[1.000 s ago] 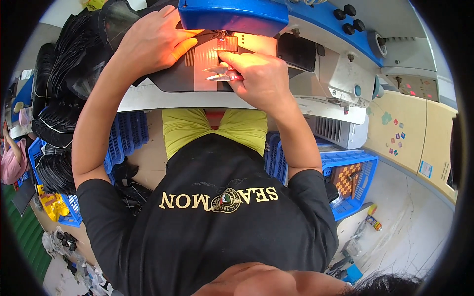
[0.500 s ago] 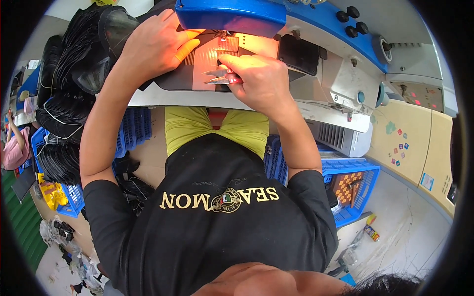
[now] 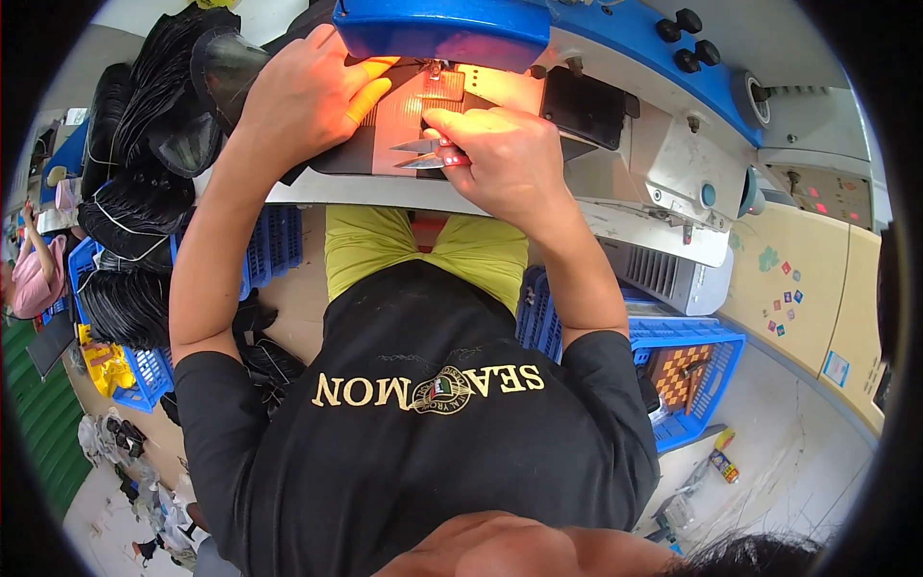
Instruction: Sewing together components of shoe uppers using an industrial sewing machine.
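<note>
At a blue-and-white sewing machine [image 3: 442, 31], my left hand [image 3: 300, 96] lies on a dark flat piece [image 3: 348, 158]. Two of its fingers wear yellow covers and stretch apart toward the presser foot [image 3: 436, 71]. My right hand [image 3: 514, 159] is closed around thread snips [image 3: 419, 162] with red handles. Their blades are parted and point left, just over the dark piece. The right index fingertip rests near a small ribbed plate beside the foot. A warm lamp glow brightens this spot, and the machine head hides part of what lies behind.
Stacks of black cut pieces [image 3: 144, 207] stand close to my left arm. Blue crates are at the left and below the table; another blue crate [image 3: 710, 389] is at the right. A black box-like part [image 3: 585, 104] sits right of the foot. Another person [image 3: 38, 274] is far left.
The view has shifted slightly. Both hands stay in nearly the same place on the piece, and the snips remain in my right hand, their blades still parted.
</note>
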The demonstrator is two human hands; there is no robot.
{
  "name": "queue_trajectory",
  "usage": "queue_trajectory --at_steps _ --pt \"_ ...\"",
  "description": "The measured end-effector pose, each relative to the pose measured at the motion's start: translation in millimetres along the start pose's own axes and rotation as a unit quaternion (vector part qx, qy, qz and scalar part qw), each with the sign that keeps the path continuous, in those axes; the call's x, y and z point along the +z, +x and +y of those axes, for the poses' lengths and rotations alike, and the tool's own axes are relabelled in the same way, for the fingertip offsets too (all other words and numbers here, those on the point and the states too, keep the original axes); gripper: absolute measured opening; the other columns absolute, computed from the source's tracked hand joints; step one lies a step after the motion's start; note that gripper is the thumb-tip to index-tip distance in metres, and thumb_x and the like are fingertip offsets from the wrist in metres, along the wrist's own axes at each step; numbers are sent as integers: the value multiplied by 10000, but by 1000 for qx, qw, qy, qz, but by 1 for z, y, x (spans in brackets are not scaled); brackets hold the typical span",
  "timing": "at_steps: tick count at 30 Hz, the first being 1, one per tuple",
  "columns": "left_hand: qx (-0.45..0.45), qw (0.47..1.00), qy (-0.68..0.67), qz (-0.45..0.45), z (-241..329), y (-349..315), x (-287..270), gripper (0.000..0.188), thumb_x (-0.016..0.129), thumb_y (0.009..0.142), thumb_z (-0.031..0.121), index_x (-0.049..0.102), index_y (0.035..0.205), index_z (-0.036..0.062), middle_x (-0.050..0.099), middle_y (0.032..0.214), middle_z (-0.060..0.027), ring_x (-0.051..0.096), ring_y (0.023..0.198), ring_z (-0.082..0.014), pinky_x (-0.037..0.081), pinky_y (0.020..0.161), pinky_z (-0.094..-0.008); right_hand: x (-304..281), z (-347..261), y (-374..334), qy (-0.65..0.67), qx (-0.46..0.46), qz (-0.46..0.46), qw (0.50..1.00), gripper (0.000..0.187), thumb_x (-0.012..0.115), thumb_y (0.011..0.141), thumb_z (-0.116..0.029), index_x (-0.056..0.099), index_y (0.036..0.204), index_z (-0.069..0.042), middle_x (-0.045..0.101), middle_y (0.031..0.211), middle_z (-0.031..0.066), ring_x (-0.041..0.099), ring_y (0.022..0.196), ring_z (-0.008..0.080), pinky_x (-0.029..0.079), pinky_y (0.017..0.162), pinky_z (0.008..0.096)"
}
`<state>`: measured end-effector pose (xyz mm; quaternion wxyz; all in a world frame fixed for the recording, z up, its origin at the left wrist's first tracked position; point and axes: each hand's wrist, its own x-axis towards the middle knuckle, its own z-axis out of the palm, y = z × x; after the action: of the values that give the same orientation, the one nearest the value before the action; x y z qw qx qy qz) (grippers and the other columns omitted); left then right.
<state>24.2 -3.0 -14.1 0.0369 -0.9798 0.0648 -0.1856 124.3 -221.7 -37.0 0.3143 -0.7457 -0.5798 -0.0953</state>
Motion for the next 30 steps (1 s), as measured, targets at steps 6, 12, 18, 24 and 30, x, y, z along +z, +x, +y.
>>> queue_trajectory --at_steps 6,12,18,24,30 --pt "-18 1000 3 -7 6 0 -1 256 676 854 278 757 1030 111 596 830 -83 577 855 -223 496 670 -345 -1 2 0 -12 -5 -17 1000 247 673 783 -149 736 1020 -180 675 705 11 631 593 228 499 546 342" --pt "-28 999 6 38 17 -1 3 267 678 844 273 742 1050 114 598 886 -67 575 859 -220 488 680 -347 0 1 0 -10 -3 -11 1000 254 688 764 -143 737 1010 -176 662 698 21 619 586 230 494 536 343" --pt "-90 993 54 43 40 0 6 231 659 843 260 709 1021 122 592 903 -46 569 850 -221 463 653 -349 0 0 1 -8 4 -13 1000 275 691 741 -130 735 1008 -180 622 669 23 608 591 230 490 528 354" --pt "-173 980 94 32 60 3 13 211 698 748 301 673 892 148 565 896 -46 543 854 -234 439 644 -360 -1 0 0 -18 16 -34 999 301 691 724 -120 727 1017 -177 616 672 32 615 603 230 494 535 355" --pt "-192 977 93 21 67 5 19 340 776 612 366 661 856 158 550 907 -56 514 878 -242 413 636 -366 -1 1 -3 -15 31 -24 999 326 703 713 -90 727 1036 -134 669 747 55 647 649 240 522 582 351"
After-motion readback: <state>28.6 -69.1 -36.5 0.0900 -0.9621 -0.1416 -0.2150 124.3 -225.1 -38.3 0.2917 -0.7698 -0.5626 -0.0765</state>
